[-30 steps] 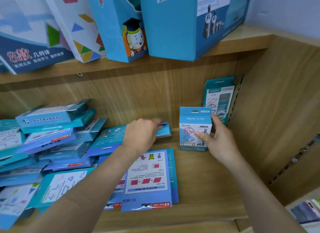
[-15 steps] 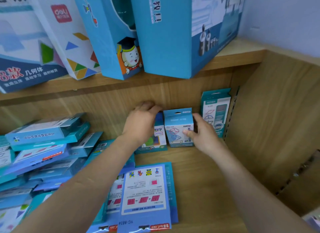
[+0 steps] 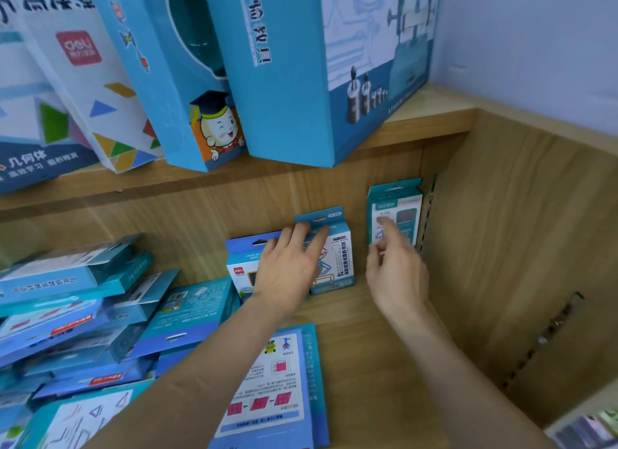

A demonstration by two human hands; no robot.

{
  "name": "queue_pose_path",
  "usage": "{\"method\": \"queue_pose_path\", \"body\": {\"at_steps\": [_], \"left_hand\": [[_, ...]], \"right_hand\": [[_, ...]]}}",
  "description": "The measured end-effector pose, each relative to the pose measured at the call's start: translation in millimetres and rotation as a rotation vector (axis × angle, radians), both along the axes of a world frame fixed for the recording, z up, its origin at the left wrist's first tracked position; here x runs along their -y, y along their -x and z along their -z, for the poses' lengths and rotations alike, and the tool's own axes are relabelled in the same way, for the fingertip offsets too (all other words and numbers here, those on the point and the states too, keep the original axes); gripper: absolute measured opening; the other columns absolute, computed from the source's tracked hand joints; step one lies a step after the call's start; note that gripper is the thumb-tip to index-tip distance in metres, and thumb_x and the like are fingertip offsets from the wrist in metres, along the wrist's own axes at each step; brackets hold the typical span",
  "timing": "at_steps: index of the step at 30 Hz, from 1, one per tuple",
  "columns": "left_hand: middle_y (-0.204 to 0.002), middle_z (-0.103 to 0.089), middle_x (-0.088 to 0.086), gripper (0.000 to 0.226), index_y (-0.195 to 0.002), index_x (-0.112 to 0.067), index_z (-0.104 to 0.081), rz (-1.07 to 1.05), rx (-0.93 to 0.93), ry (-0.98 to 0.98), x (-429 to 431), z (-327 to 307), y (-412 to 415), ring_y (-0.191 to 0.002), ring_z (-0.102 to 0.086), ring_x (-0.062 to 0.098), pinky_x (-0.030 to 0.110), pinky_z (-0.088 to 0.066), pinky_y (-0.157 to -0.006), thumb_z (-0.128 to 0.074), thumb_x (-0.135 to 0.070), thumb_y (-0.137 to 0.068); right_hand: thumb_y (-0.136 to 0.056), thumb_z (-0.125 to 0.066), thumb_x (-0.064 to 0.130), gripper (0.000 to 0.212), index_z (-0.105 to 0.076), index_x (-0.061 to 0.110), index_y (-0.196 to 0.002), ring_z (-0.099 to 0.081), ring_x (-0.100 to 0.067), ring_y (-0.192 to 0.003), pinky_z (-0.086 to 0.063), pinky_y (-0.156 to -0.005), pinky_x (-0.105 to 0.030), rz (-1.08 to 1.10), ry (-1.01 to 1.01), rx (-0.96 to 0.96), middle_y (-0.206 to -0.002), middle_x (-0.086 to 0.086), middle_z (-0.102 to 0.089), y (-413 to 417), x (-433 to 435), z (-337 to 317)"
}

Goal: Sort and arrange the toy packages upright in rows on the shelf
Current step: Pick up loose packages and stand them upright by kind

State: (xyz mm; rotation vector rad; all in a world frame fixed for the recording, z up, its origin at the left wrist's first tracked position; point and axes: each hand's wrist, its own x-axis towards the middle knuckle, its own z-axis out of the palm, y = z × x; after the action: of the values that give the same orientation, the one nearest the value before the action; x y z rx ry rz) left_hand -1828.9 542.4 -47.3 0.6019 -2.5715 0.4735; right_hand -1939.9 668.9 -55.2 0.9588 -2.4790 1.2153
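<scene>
**Cardboard boxes upright on the wood-grain shelf**

Your left hand lays straight, spread fingers over the tops of two glossy blue rectangular boxes standing side by side at the back of the shelf: the deli-marked box and the second box. Your right hand, blurred, hangs loosely curled and grips nothing, before the teal hang-tab box upright in the corner. Flat card packs lie heaped left.

I count three upright packages: the deli one and the taller one at my left hand, and the teal one beyond my right hand. Four big boxes stand above my hands. The flat heap is too jumbled to count.
</scene>
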Motion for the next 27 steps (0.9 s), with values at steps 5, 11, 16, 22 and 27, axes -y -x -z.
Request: {"method": "queue_pose_path", "body": {"at_steps": [5, 11, 16, 22, 27], "left_hand": [[-0.101, -0.058, 0.013, 0.064, -0.114, -0.015, -0.056, 0.009, -0.025, -0.002, -1, 0, 11, -0.078, -0.06, 0.032, 0.037, -0.05, -0.059, -0.083, -0.02, -0.057], [-0.093, -0.059, 0.012, 0.055, -0.107, -0.013, -0.062, 0.025, -0.079, -0.01, 1, -3, 17, -0.071, -0.062, 0.029, 0.035, -0.049, -0.056, -0.083, -0.017, -0.056], [-0.087, -0.058, 0.011, 0.056, -0.106, -0.012, -0.062, 0.023, -0.082, -0.011, 0, 2, 16, -0.071, -0.061, 0.03, 0.036, -0.05, -0.057, -0.085, -0.018, -0.056], [-0.083, -0.06, 0.009, 0.058, -0.104, -0.013, -0.063, -0.009, -0.113, -0.047, -7, -2, 18, -0.066, -0.062, 0.028, 0.033, -0.046, -0.056, -0.087, -0.018, -0.052], [-0.085, -0.058, 0.01, 0.053, -0.103, -0.014, -0.062, -0.063, -0.156, -0.051, -12, -2, 13, -0.075, -0.06, 0.031, 0.038, -0.047, -0.06, -0.085, -0.023, -0.057]], "right_hand": [[-0.086, -0.061, 0.024, 0.08, -0.01, 0.034, -0.148, -0.054, -0.027, -0.099, -0.048, -0.071, -0.035, 0.118, -0.153, -0.048, -0.128, -0.015, -0.038, 18, -8, -22], [-0.089, -0.057, 0.03, 0.082, -0.001, 0.045, -0.145, -0.049, -0.038, -0.121, -0.055, -0.082, -0.041, 0.045, -0.341, 0.047, -0.151, -0.022, -0.013, 11, 0, -20], [-0.091, -0.054, 0.029, 0.074, -0.007, 0.044, -0.146, -0.054, -0.032, -0.111, -0.053, -0.077, -0.038, 0.006, -0.319, 0.042, -0.138, -0.018, -0.037, 18, -6, -25], [-0.091, -0.054, 0.028, 0.079, 0.001, 0.044, -0.146, -0.059, -0.025, -0.091, -0.053, -0.067, -0.034, -0.013, -0.339, 0.083, -0.131, -0.015, -0.046, 17, -10, -29], [-0.089, -0.056, 0.023, 0.082, 0.001, 0.043, -0.146, -0.06, -0.024, -0.093, -0.05, -0.066, -0.033, -0.011, -0.23, 0.125, -0.128, -0.011, -0.049, 19, -19, -32]]}}
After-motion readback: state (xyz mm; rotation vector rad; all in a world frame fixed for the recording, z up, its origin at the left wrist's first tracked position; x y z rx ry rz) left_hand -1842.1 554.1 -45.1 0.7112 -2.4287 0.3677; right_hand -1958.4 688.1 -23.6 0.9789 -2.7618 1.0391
